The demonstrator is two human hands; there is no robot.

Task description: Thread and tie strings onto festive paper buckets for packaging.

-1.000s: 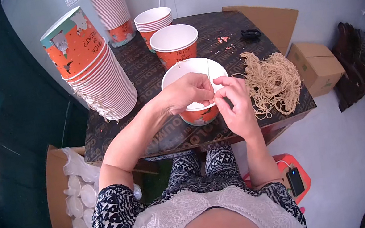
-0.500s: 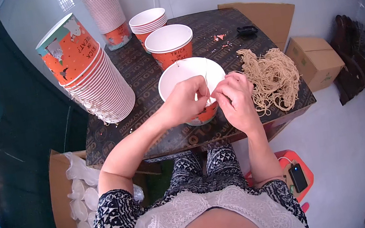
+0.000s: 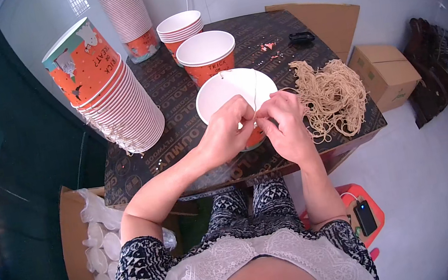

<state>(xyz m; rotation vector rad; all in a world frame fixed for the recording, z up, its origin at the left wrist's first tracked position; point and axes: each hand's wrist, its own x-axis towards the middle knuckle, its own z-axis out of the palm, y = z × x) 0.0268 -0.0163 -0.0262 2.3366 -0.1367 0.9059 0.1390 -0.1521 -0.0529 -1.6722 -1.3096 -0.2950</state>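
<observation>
An orange paper bucket with a white inside (image 3: pixel 222 94) stands at the table's near edge, right in front of me. A thin beige string (image 3: pixel 255 89) crosses its mouth and comes down to the near rim. There my left hand (image 3: pixel 228 130) pinches the string between thumb and forefinger. My right hand (image 3: pixel 287 127) pinches it too, its fingertips almost meeting the left ones. Exactly how the string runs between the fingertips is hidden. A small hole with a bit of string shows at the bucket's far rim. To the right lies a loose heap of beige string (image 3: pixel 334 96).
A tall leaning stack of paper buckets (image 3: pixel 125 106) stands at the left, strings along its rims. More buckets (image 3: pixel 205 49) stand behind. A black plastic object (image 3: pixel 301 38) lies at the back right. Cardboard boxes (image 3: pixel 386 74) flank the table; a phone (image 3: pixel 365 217) rests on a red stool.
My fingertips have drawn closer together at the near rim, with the right hand shifting slightly left. The bucket has turned or shifted a little.
</observation>
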